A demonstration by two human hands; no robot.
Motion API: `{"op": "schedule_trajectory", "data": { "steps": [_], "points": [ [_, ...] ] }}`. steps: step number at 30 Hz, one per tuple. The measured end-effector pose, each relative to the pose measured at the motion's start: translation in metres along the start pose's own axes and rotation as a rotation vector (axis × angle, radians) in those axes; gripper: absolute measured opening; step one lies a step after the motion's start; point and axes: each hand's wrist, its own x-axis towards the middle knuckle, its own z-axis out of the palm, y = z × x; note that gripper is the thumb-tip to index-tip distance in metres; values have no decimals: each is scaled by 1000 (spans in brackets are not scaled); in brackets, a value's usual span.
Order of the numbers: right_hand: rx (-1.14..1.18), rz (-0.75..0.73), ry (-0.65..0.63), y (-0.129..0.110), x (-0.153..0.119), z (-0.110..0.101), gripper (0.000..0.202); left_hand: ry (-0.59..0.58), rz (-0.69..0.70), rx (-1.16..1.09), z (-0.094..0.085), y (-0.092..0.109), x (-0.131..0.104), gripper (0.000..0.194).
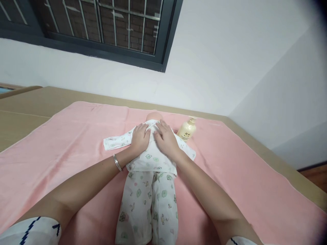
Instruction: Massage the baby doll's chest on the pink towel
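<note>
A doll (pixel 154 116) in a white patterned top (pixel 150 160) and matching trousers (pixel 139 207) lies on a pink cloth (pixel 87 136), its head at the far end. Both sleeves are spread to the sides. My left hand (pixel 140 137) rests flat on the upper left of the top, fingers extended. On the upper right of the top lies my right hand (pixel 166 137), also flat with its fingers apart. Neither hand grips anything. A pale yellow pump bottle (pixel 187 130) is beside the right sleeve, beyond my right hand.
The cloth covers a wooden surface (pixel 58 97) that meets a white wall (pixel 204 61). Above it is a dark-framed window (pixel 163 51) with bars. A silver bracelet (pixel 117 162) circles my left wrist.
</note>
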Motion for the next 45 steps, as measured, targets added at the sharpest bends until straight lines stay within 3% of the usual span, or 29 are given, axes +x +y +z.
{"op": "schedule_trajectory", "data": {
  "steps": [3, 9, 12, 16, 18, 20, 24, 27, 31, 37, 41, 45],
  "points": [
    [5, -20, 93, -1, -1, 0, 51, -9, 0, 1, 1, -2, 1, 42],
    [-98, -31, -90, 12, 4, 1, 43, -14, 13, 29, 0, 3, 1, 45],
    [-195, 59, 16, 23, 11, -20, 45, -81, 2, 69, -8, 22, -4, 48],
    [-212, 120, 227, 40, 18, -59, 49, -339, 128, 71, -21, 60, -13, 51],
    [-234, 173, 299, 49, 19, -73, 51, -428, 133, -69, -23, 78, -10, 52],
    [-273, 226, 317, 57, 19, -82, 55, -448, 33, -367, -18, 95, 2, 55],
    [-340, 247, 286, 64, 18, -86, 55, -514, -342, -1167, 2, 127, 44, 68],
    [-420, 227, 222, 65, 17, -85, 51, -540, -578, -1509, 13, 146, 74, 78],
    [-483, 196, 160, 66, 17, -84, 40, -531, -734, -1683, 20, 160, 93, 84],
    [-505, 246, 161, 61, 17, -86, 39, -546, -807, -1778, 23, 161, 95, 81],
    [-480, 291, 154, 55, 16, -87, 42, -537, -842, -1769, 12, 151, 79, 79],
    [-441, 337, 223, 40, 17, -75, 51, -577, -845, -1783, -19, 139, 44, 76]
  ]
}}
